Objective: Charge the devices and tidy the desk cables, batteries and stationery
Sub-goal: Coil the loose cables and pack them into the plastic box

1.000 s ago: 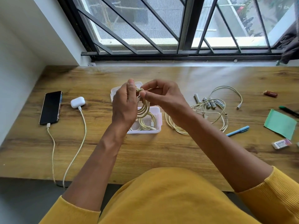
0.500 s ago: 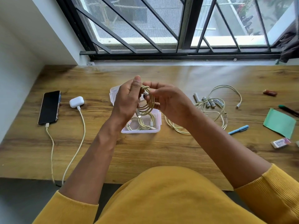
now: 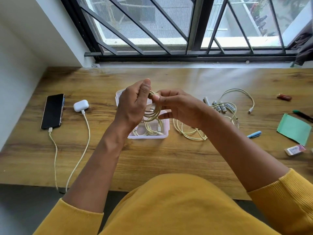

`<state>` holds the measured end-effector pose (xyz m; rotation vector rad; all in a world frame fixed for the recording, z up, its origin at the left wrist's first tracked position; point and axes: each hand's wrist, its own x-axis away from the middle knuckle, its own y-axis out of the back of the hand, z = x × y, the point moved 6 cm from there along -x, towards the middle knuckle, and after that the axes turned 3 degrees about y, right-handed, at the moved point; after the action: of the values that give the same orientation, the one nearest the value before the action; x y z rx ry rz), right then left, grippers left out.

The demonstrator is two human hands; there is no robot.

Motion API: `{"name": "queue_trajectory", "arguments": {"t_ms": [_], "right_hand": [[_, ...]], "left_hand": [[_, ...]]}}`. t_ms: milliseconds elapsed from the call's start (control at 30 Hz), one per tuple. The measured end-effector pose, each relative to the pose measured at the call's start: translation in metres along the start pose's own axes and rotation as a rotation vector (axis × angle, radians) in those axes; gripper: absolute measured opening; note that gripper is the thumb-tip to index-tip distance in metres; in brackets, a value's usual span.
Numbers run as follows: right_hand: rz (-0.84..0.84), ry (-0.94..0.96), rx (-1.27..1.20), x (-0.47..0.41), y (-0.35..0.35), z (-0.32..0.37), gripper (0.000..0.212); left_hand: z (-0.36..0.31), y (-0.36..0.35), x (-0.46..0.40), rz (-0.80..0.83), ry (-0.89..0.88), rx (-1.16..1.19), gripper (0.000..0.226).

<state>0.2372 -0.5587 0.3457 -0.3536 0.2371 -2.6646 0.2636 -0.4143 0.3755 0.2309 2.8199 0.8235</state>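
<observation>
Head view, clear tub (image 3: 165, 133) holding, seemingly, coiled cables (image 3: 153, 128)

1. Hands: two, my left hand (image 3: 133, 106) and my right hand (image 3: 179, 107), both gripping the one coiled cable (image 3: 153, 112) I hold up.
2. Clear plastic box (image 3: 149, 136): one, holding coiled cables (image 3: 152, 128); exact number inside cannot be told.
3. Loose cables (image 3: 191, 131) on the desk (image 3: 152, 158) to my right: a tangle, at least two, count uncertain.
4. Charging cables plugged in: two.
5. Phone (image 3: 52, 111): one.
6. Earbud case (image 3: 81, 105): one.
7. Batteries (image 3: 221, 106): several in a cluster, partly hidden, not countable.
8. Pens: two, blue pen (image 3: 254, 134) and dark pen (image 3: 303, 115).
9. Green paper (image 3: 293, 128): one.
10. Eraser (image 3: 295, 149): one.
11. Small red-brown item (image 3: 284, 97): one.
</observation>
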Motion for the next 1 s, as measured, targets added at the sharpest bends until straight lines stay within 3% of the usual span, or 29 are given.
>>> {"name": "queue_trajectory", "arguments": {"t_ms": [333, 633, 1000], "right_hand": [[-0.052, 0.061, 0.276, 0.000, 0.006, 0.013, 0.019], [-0.120, 0.081, 0.194, -0.001, 0.002, 0.007, 0.032], [-0.342, 0.131, 0.061, 0.000, 0.013, 0.004, 0.012]], "left_hand": [[-0.001, 0.006, -0.006, 0.082, -0.016, -0.018, 0.046], [0.005, 0.012, -0.009, 0.040, 0.042, 0.017, 0.055], [0.026, 0.014, 0.001, -0.017, 0.287, 0.364, 0.044]]}}
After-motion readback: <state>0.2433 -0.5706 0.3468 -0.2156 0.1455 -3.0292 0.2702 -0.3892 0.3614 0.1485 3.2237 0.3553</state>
